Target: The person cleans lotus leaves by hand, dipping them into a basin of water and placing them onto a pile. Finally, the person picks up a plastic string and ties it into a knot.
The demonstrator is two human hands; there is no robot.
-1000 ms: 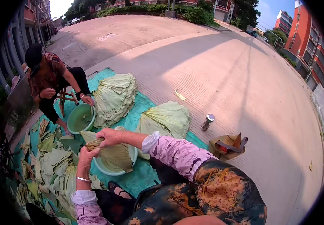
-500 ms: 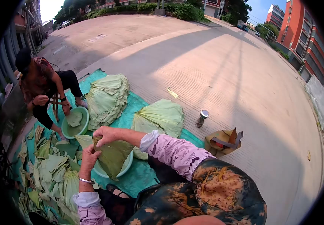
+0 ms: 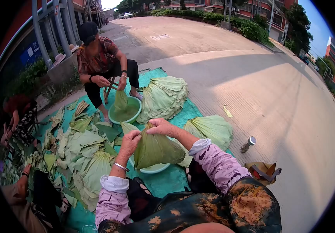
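Observation:
My left hand (image 3: 129,143) and my right hand (image 3: 161,127) are both closed on the gathered top of a green-brown folded lotus leaf (image 3: 157,149). The leaf fans out downward, its wide edge hanging over a pale green basin (image 3: 157,169), which it largely hides. Another pale leaf tip (image 3: 128,127) shows just behind my left hand. Beyond my right wrist lies a fanned stack of pale leaves (image 3: 210,130). To the left, a loose heap of leaves (image 3: 93,171) spreads near my left forearm.
A seated co-worker (image 3: 103,58) holds a leaf (image 3: 121,101) above another basin (image 3: 135,117), beside a large leaf stack (image 3: 163,97). More people sit at the left edge. A green tarp (image 3: 167,182) lies underneath. A jar (image 3: 248,144) and a bag (image 3: 264,172) stand on the right.
My view has swung left, bringing more people into sight. The leaf in my hands now hangs wider. The co-worker has raised a leaf out of the basin with both hands.

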